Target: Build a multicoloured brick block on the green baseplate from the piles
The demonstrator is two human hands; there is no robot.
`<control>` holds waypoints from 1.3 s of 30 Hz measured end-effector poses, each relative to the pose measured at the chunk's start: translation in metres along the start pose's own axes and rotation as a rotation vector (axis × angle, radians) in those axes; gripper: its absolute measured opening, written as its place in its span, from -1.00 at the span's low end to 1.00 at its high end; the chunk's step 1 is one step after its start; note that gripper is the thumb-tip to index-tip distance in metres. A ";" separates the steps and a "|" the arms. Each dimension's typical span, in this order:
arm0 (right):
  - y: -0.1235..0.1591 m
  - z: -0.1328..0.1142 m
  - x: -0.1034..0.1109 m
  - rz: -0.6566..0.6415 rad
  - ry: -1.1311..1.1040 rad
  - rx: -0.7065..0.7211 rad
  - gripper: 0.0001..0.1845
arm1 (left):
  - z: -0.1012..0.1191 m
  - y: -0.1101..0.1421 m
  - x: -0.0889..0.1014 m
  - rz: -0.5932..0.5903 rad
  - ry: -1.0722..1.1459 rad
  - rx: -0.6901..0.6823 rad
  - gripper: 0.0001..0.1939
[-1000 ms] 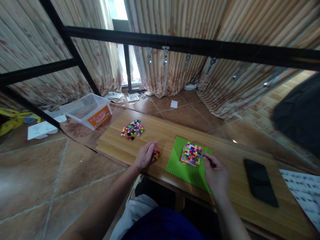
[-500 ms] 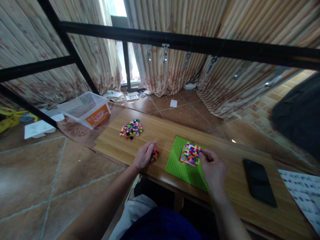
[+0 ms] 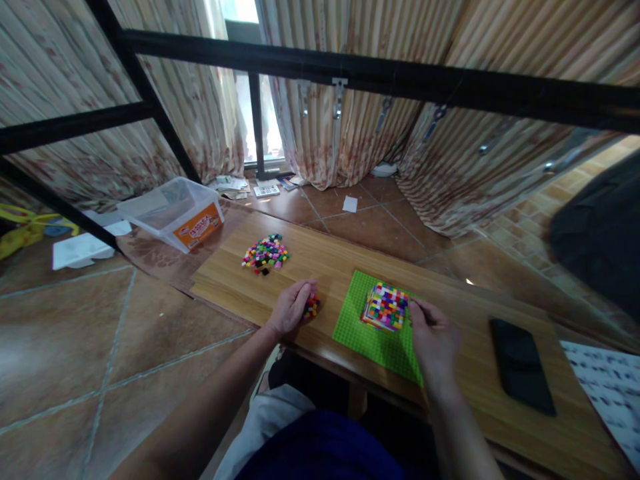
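A block built of small multicoloured bricks (image 3: 388,305) stands on a green studded baseplate (image 3: 350,327). At its right side is my right hand (image 3: 436,333), thumb and fingertips pinched together; whatever they hold, if anything, is too small to make out. My left hand (image 3: 292,308) rests on its edge on the table, fingers stretched and slightly curved beside a small heap of loose bricks (image 3: 312,306), which it partly hides. A larger pile of loose bricks (image 3: 266,253) lies farther off to the left on the wooden table (image 3: 320,253).
A black phone (image 3: 521,365) lies at the table's right, near a printed sheet (image 3: 607,387). Beyond the left end sits a clear plastic bin (image 3: 165,217) with an orange label. A black metal frame (image 3: 300,59) crosses in front of striped curtains (image 3: 350,147).
My right hand has drawn back slightly to the right from the block's top corner. My left hand stays beside the small heap. The view has shifted a little.
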State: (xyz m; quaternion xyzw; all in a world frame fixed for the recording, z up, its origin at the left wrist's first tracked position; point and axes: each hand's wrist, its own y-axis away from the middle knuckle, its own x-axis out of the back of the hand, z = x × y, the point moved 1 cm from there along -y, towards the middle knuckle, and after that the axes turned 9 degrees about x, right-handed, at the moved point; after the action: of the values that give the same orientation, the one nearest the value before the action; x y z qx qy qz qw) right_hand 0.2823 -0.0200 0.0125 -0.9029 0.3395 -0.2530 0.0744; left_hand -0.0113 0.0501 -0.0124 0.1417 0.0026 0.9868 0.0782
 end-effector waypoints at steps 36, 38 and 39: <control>0.008 0.006 -0.029 0.108 -0.254 -0.089 -0.53 | 0.001 0.001 0.000 0.016 -0.049 -0.018 -0.55; 0.009 0.001 -0.024 0.109 -0.232 -0.063 -0.50 | 0.001 0.001 -0.001 0.017 -0.032 -0.012 -0.54; 0.010 -0.004 -0.020 0.121 -0.203 -0.037 -0.49 | 0.000 0.001 -0.001 0.017 -0.024 -0.007 -0.53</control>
State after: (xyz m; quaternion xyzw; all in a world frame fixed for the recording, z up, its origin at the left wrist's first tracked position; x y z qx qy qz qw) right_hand 0.2619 -0.0141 0.0047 -0.9029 0.3890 -0.1488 0.1068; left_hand -0.0099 0.0487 -0.0124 0.1532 -0.0027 0.9857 0.0705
